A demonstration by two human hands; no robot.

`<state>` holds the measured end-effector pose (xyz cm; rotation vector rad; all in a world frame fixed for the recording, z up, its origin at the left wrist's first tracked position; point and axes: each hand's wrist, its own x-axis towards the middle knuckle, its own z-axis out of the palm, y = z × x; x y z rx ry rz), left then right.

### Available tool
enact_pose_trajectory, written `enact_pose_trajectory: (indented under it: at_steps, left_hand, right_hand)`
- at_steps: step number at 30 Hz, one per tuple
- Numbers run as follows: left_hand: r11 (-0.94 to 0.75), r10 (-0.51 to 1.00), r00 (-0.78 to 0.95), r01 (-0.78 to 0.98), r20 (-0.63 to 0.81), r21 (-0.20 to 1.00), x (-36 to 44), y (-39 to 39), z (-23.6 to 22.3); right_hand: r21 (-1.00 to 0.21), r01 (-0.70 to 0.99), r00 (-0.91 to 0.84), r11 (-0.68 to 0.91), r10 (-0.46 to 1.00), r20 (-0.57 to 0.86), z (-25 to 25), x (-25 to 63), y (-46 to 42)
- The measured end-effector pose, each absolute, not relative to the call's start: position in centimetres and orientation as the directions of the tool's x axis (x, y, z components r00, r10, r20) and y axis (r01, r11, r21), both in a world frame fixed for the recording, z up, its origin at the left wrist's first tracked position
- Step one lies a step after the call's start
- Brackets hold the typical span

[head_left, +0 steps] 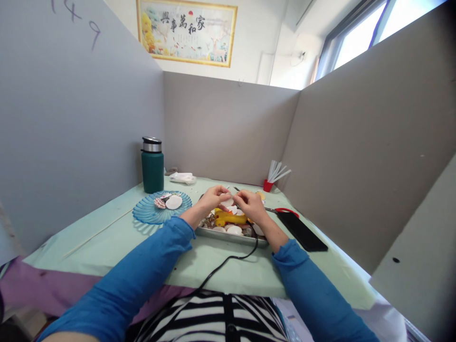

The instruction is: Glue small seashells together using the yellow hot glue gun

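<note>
Head view. Left hand [215,197]: fingers closed on a pale shell [227,201], above the tray. Right hand [251,205]: fingertips pinched together beside the shell; any grip, cannot tell. Progress, as judged: handling under way, the shell not set down, many pieces loose.

Containers: metal tray [228,236], holding assorted shells [234,230] and a yellow glue gun [231,217], corded; fluted blue plate [141,209], holding several shells; red cup [268,186], holding upright and leaning white sticks [275,172].

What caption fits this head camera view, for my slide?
Left hand and right hand close together above a metal tray with a yellow corded tool, a blue plate nearby.
</note>
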<state>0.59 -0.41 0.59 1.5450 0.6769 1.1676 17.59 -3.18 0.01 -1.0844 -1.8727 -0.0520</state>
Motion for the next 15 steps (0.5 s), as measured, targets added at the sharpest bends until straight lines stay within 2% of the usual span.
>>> enact_pose_trajectory:
  at_steps: [15]
  left_hand:
    - [-0.257,0.855,0.412,-0.191,0.315,0.947,0.59,-1.08,1.07]
  right_hand:
    - [-0.41,0.684,-0.14,0.604,0.659,0.739,-0.13,17.6,-2.98]
